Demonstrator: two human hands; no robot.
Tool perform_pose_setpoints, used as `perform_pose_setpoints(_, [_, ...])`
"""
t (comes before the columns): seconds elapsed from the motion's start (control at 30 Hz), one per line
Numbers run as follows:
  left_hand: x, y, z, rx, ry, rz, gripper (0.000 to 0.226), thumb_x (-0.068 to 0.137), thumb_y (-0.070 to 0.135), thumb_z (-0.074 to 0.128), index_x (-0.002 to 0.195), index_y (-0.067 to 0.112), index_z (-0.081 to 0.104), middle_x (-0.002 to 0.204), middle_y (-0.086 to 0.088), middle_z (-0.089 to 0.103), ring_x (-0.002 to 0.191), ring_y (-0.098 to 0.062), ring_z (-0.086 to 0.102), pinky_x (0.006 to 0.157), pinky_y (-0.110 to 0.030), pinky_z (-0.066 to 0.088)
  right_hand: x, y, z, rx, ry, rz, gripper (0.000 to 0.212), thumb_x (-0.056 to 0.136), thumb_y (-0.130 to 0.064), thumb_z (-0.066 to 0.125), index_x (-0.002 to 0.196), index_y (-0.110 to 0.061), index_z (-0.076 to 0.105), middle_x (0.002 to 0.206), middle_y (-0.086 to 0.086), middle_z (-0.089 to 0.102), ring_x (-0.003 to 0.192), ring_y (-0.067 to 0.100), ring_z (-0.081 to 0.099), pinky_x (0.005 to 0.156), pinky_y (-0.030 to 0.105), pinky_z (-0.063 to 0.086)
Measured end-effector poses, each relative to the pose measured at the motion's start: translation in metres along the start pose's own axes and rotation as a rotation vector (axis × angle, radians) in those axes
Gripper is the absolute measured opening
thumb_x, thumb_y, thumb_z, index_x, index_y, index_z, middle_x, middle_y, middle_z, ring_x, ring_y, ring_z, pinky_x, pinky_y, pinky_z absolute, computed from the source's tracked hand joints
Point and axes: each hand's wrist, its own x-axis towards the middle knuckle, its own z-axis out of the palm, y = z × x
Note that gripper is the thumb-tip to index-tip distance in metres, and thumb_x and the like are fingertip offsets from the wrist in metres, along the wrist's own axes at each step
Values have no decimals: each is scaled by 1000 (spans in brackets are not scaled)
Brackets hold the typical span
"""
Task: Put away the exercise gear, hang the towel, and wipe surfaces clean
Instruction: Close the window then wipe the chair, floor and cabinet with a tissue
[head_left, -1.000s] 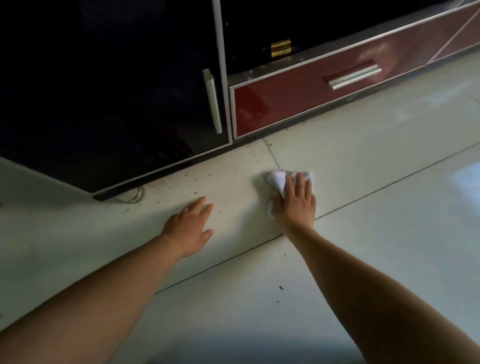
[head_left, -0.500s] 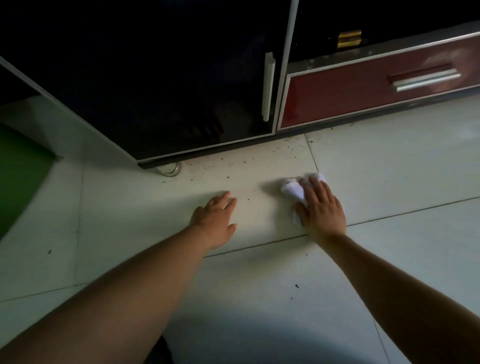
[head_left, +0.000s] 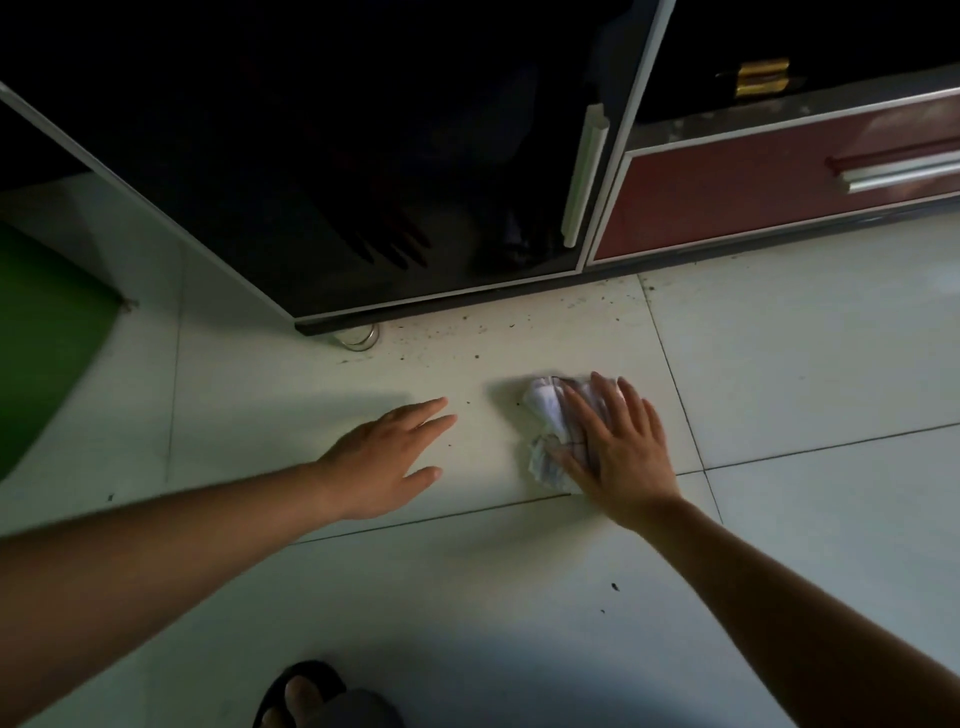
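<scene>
A crumpled white cloth (head_left: 545, 410) lies on the pale tiled floor (head_left: 467, 597) in front of a dark cabinet. My right hand (head_left: 618, 447) presses flat on the cloth with straight, spread fingers; part of the cloth sticks out to the left of the palm. My left hand (head_left: 389, 457) rests flat on the tile a short way to the left, fingers straight, holding nothing. Dark crumbs (head_left: 467, 332) speckle the tile between my hands and the cabinet base.
A black glossy cabinet door (head_left: 363, 182) with a white handle (head_left: 584, 176) stands ahead, a red drawer (head_left: 753, 192) with a metal handle to its right. A round cabinet foot (head_left: 357, 336) sits under the corner. A green mat (head_left: 36, 332) lies far left. My sandalled foot (head_left: 306, 696) shows at the bottom.
The view has shifted so the cabinet sits further right and the green mat shows. My right hand has slid the cloth slightly toward me and spread its fingers; the left hand stays flat.
</scene>
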Motion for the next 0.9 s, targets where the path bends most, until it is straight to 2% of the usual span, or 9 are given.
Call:
perform_pose_setpoints(0.07, [-2,-5,19,-99,120,-69,67,92,54,31,149,26,12,158,11,-2,144,-9,5,116,-28,18,5,7,5,-9,-41,-91,71,86,-71,19,146,-42,-7,157,-2,-13,143,26,-18,116,51,5])
perform_pose_setpoints(0.17, [-12,-16,46,-186,204,-178,79,80,60,20,148,20,23,157,5,9,144,-12,12,112,-30,25,12,-4,15,9,6,-90,71,87,-70,19,148,-38,0,158,-3,-8,143,23,-18,116,46,-1])
perform_pose_setpoints(0.27, [-22,-30,63,-65,252,-99,70,85,52,30,143,13,35,154,-5,26,138,-16,25,104,-38,40,20,-22,15,46,68,-40,75,88,-69,21,149,-28,11,158,1,-1,145,22,-10,116,45,-2])
perform_pose_setpoints(0.37, [-23,-37,66,-21,257,-71,63,86,45,38,139,11,39,149,-9,34,134,-17,29,98,-40,45,28,-32,15,46,88,-77,73,88,-69,22,148,-33,2,158,-4,-5,145,21,-11,116,48,-3])
perform_pose_setpoints(0.43, [-20,-36,67,-24,265,-80,63,87,45,37,140,11,37,150,-8,33,135,-20,32,101,-40,41,31,-33,15,35,88,-122,68,90,-66,23,148,-35,6,158,-4,1,145,22,-5,116,53,4])
perform_pose_setpoints(0.53, [-15,-33,67,-27,271,-82,65,87,46,34,143,13,33,154,-6,24,139,-23,30,105,-39,34,32,-38,17,47,89,-112,62,91,-62,30,145,-30,27,154,1,25,143,26,16,111,56,23])
perform_pose_setpoints(0.67, [-11,-36,61,3,255,-83,65,85,44,36,139,9,40,150,-12,33,134,-24,37,99,-41,42,9,-65,36,100,105,-182,55,91,-57,36,137,-28,40,144,2,42,134,27,34,102,48,38])
perform_pose_setpoints(0.77, [-10,-40,60,19,241,-82,64,84,44,37,138,9,40,148,-12,36,132,-20,31,97,-42,44,6,-64,37,131,173,-187,51,91,-56,35,135,-29,40,140,1,47,129,21,37,99,40,38])
perform_pose_setpoints(0.9, [-21,-49,63,-5,275,-87,70,84,48,29,143,9,34,153,-9,26,138,-22,31,105,-38,33,37,-62,22,214,243,28,53,91,-52,41,137,-26,38,139,2,43,126,20,37,97,37,33])
